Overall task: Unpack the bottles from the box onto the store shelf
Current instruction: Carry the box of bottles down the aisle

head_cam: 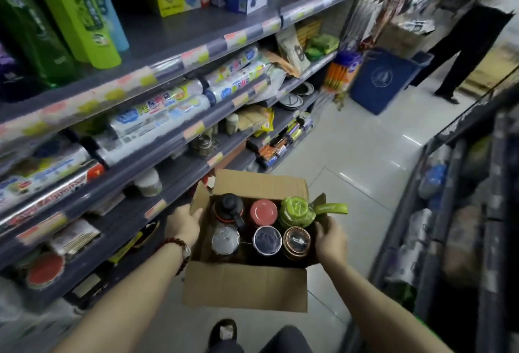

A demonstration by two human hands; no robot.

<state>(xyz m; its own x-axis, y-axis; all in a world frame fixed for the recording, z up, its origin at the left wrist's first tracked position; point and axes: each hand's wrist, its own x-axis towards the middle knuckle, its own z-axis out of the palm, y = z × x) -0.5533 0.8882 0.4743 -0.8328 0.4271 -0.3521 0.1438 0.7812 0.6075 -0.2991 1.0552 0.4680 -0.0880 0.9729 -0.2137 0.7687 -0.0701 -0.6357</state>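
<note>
While both hands grip it, the box (pixel 247 282) sits open, flaps out, above the aisle floor (pixel 351 161) beside the shelf (pixel 157 184). Left hand (pixel 184 223) curls round the left wall; right hand (pixel 330 237) clasps the right wall. Six bottles (pixel 266 240) stand upright inside, two rows of three — black, red, green lids behind; silver, dark, copper in front. Green bottle (pixel 296 212) just beside right fingers.

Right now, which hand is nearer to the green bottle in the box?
Right. The right hand grips the box edge just below the green bottle; the left hand holds the opposite side.
</note>
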